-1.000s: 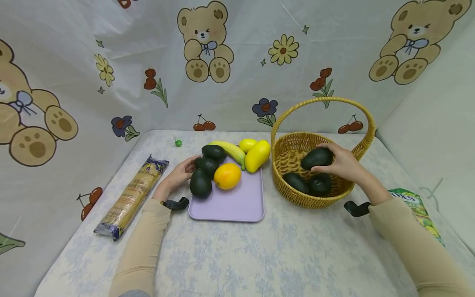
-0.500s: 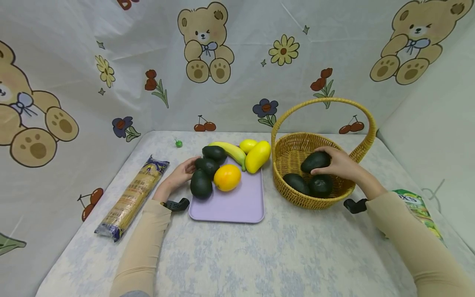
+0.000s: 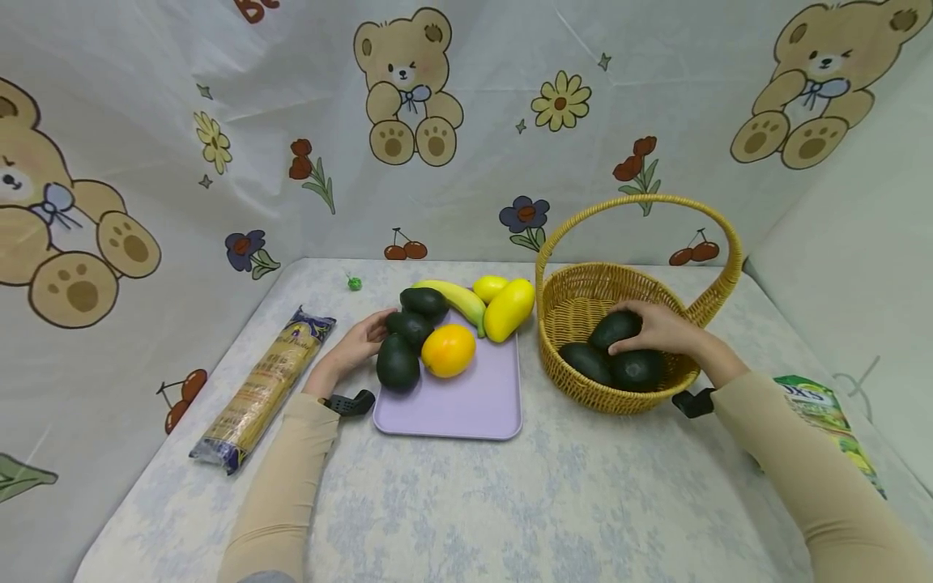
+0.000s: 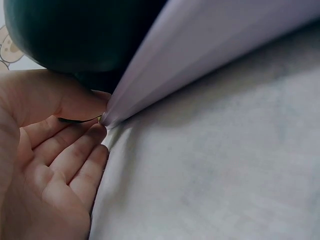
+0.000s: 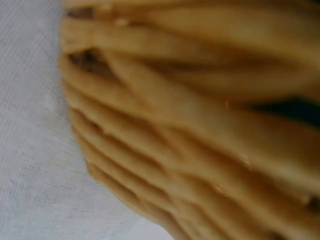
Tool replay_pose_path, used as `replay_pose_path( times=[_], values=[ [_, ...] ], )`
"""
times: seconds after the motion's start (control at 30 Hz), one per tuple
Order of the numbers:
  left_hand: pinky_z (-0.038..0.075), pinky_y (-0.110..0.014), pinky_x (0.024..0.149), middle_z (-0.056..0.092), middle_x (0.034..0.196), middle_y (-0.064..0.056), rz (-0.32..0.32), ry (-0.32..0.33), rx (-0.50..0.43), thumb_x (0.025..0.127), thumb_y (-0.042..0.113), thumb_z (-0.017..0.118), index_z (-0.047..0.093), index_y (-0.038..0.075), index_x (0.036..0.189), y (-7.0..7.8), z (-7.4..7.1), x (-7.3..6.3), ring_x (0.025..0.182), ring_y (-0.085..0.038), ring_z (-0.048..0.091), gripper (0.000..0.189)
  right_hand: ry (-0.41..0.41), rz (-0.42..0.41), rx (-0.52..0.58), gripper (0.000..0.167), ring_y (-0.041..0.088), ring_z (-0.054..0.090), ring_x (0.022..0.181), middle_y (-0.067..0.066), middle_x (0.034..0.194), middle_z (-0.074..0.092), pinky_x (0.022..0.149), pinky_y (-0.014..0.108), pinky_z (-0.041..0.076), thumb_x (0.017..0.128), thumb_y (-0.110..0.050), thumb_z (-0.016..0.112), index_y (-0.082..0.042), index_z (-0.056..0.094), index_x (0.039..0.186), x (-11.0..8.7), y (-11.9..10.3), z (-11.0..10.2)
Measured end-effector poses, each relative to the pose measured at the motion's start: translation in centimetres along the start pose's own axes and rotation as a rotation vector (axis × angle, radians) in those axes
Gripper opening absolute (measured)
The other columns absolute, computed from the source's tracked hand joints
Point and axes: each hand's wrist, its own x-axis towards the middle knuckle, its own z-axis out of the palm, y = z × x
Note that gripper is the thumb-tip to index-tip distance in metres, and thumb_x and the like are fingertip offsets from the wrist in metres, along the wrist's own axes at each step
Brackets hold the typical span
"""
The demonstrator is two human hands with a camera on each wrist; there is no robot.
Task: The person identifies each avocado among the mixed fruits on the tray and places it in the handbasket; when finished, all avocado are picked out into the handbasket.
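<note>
My right hand (image 3: 656, 330) is inside the wicker basket (image 3: 557, 376), gripping a dark green avocado (image 3: 615, 328) low among the others. Two more avocados, the left one (image 3: 585, 362) and the right one (image 3: 637, 371), lie beneath it at the front. At the lilac tray (image 3: 452, 413), my left hand (image 3: 357, 344) pinches the left rim between thumb and fingertips, as the left wrist view shows. Along that side of the tray sit three avocados (image 3: 398, 363), with an orange-yellow mango (image 3: 448, 351) beside them. Woven basket wall (image 5: 165, 130) fills most of the right wrist view.
A banana (image 3: 455, 296), a lemon (image 3: 490, 286) and a yellow mango (image 3: 509, 310) lie at the tray's back right. Left of it is a pasta pack (image 3: 266, 389); a green snack bag (image 3: 831, 429) is partly behind the right sleeve. The basket handle (image 3: 641, 198) arches high.
My right hand has lowered the avocado deeper into the basket and slightly toward the left, down against the other two. The left hand has stayed at the tray's rim.
</note>
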Motion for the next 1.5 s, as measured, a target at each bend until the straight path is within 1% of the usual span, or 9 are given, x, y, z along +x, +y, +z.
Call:
replay_pose_path(
  times=[0.17,0.43,0.67,0.8,0.93,1.13,1.23,1.33,1.5],
  values=[
    [0.024,-0.045,0.111,0.028,0.149,-0.022,0.006,0.001,0.008,0.086,-0.013,0.05,0.023,-0.004,0.147,0.3,0.0,0.1,0.136,-0.036,0.028,0.067,-0.023,0.011,0.002,0.078,0.035,0.055,0.101,0.021,0.124,0.051,0.075,0.047,0.052,0.074,-0.042,0.078,-0.002,0.047,0.134,-0.2,0.0,0.0],
    [0.025,-0.044,0.111,0.027,0.15,-0.02,-0.028,-0.004,-0.004,0.087,-0.015,0.05,0.023,-0.003,0.147,0.6,0.1,0.2,0.136,-0.035,0.027,0.067,-0.086,0.056,0.032,0.08,0.039,0.051,0.109,0.024,0.131,0.046,0.083,0.053,0.047,0.078,-0.042,0.075,-0.002,0.041,0.139,-0.8,-0.6,-0.2],
    [0.023,-0.049,0.11,0.024,0.149,-0.027,-0.028,-0.023,-0.018,0.085,-0.017,0.049,0.021,-0.009,0.145,2.6,0.4,-0.5,0.136,-0.041,0.024,0.067,-0.088,0.051,0.023,0.08,0.041,0.047,0.115,0.025,0.136,0.043,0.087,0.055,0.045,0.08,-0.044,0.072,-0.002,0.041,0.14,-0.9,-0.7,-0.4],
    [0.022,-0.047,0.111,0.025,0.149,-0.024,-0.031,-0.012,-0.012,0.087,-0.015,0.05,0.022,-0.006,0.146,1.7,0.2,-0.2,0.136,-0.039,0.025,0.067,-0.075,0.034,0.022,0.078,0.042,0.045,0.118,0.025,0.138,0.042,0.089,0.057,0.043,0.081,-0.044,0.072,-0.001,0.043,0.139,-1.0,-0.8,-0.9],
    [0.023,-0.044,0.112,0.026,0.15,-0.02,-0.026,0.001,0.011,0.087,-0.013,0.05,0.024,-0.002,0.147,0.4,0.1,0.2,0.136,-0.035,0.026,0.066,-0.076,0.015,0.065,0.077,0.042,0.042,0.122,0.025,0.138,0.042,0.095,0.058,0.039,0.082,-0.039,0.072,0.003,0.041,0.139,-1.3,-1.0,-1.3],
    [0.024,-0.045,0.111,0.026,0.15,-0.021,-0.001,-0.002,0.028,0.087,-0.011,0.05,0.024,-0.002,0.147,-0.3,0.2,0.0,0.136,-0.036,0.027,0.067,-0.055,0.0,0.165,0.073,0.04,0.037,0.128,0.023,0.14,0.041,0.102,0.057,0.033,0.085,-0.033,0.07,0.002,0.038,0.14,-2.0,-1.9,-2.1],
    [0.024,-0.044,0.111,0.026,0.151,-0.02,-0.016,0.002,0.017,0.087,-0.012,0.049,0.024,-0.001,0.148,-0.3,0.2,0.0,0.137,-0.035,0.026,0.067,-0.018,-0.016,0.185,0.07,0.039,0.038,0.127,0.02,0.14,0.041,0.102,0.057,0.033,0.085,-0.03,0.071,-0.001,0.039,0.14,-2.4,-3.1,-2.7],
    [0.022,-0.046,0.111,0.024,0.151,-0.021,-0.033,0.0,0.001,0.086,-0.014,0.048,0.022,-0.002,0.148,0.1,0.3,-0.2,0.137,-0.036,0.024,0.068,0.016,-0.047,0.203,0.066,0.036,0.041,0.126,0.018,0.139,0.045,0.101,0.057,0.035,0.085,-0.026,0.072,-0.004,0.042,0.139,-2.7,-4.4,-3.3],
    [0.022,-0.048,0.111,0.022,0.15,-0.024,-0.053,-0.011,-0.002,0.086,-0.015,0.048,0.021,-0.006,0.147,2.3,0.6,-0.8,0.137,-0.039,0.023,0.067,0.039,-0.103,0.227,0.063,0.031,0.044,0.125,0.012,0.138,0.047,0.1,0.054,0.037,0.084,-0.019,0.072,-0.008,0.044,0.139,-3.4,-6.0,-3.8]
  ],
)
